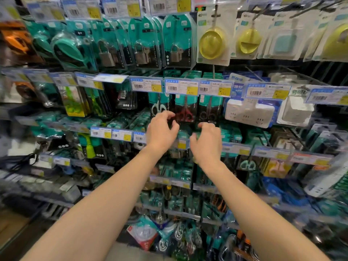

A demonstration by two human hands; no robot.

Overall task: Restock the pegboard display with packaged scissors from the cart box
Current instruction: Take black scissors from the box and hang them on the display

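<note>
Currently both our arms reach to the dark pegboard display. Our left hand sits in front of the lower edge of the teal-and-black blister pack of red-handled scissors. Its fingers are curled with the thumb close under them; we can't tell whether they pinch the pack or only hover at it. Our right hand is just beside the left, below the teal-and-black pack of black-handled scissors. Its fingers are hooked, and we can't tell if they hold anything. Both packs hang in the middle row behind the blue-and-yellow price tags, with a pack of white-handled scissors to their left. Grey padlock packs hang in the row above, and white plastic power strips hang to the right.
</note>
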